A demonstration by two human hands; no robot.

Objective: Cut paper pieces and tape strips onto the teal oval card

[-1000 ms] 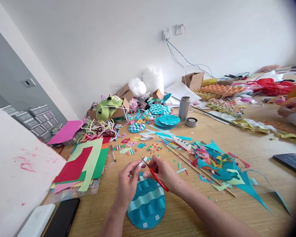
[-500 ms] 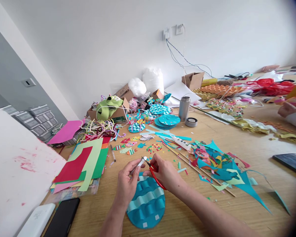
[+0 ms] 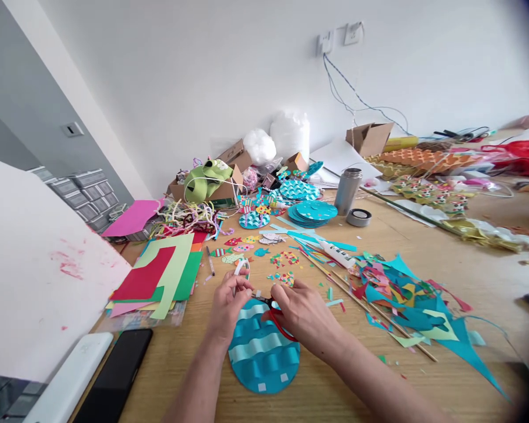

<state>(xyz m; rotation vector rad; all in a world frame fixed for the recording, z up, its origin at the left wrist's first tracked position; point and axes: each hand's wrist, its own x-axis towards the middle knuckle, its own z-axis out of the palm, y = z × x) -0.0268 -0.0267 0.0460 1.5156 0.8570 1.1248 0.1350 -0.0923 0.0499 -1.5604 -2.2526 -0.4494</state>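
Red-handled scissors [image 3: 273,311] are in my right hand [image 3: 302,311], blades pointing left toward my left fingertips. My left hand [image 3: 230,299] pinches a white strip, likely tape [image 3: 243,265], which curves up in a loop above the fingers. By the blade tips is a small white square [image 3: 258,293]; whether it touches them or lies on the disc I cannot tell. Under both hands lies a round blue disc [image 3: 264,373] with wavy paper bands in light and darker blue. Two white squares [image 3: 261,387] sit near its front edge. Beyond the hands lie several paper fish [image 3: 243,248].
Coloured paper sheets [image 3: 147,273], a black phone [image 3: 117,376] and a white power bank [image 3: 70,376] lie left. Right are a glue tube [image 3: 336,254], thin sticks [image 3: 397,323] and paper scraps [image 3: 405,299]. Behind stand stacked blue discs [image 3: 312,212] and a metal flask [image 3: 348,191].
My view has turned left. The scissors and both hands are now over the disc's far edge. The white strip, held low between the fingers before, now loops upward behind my left hand.
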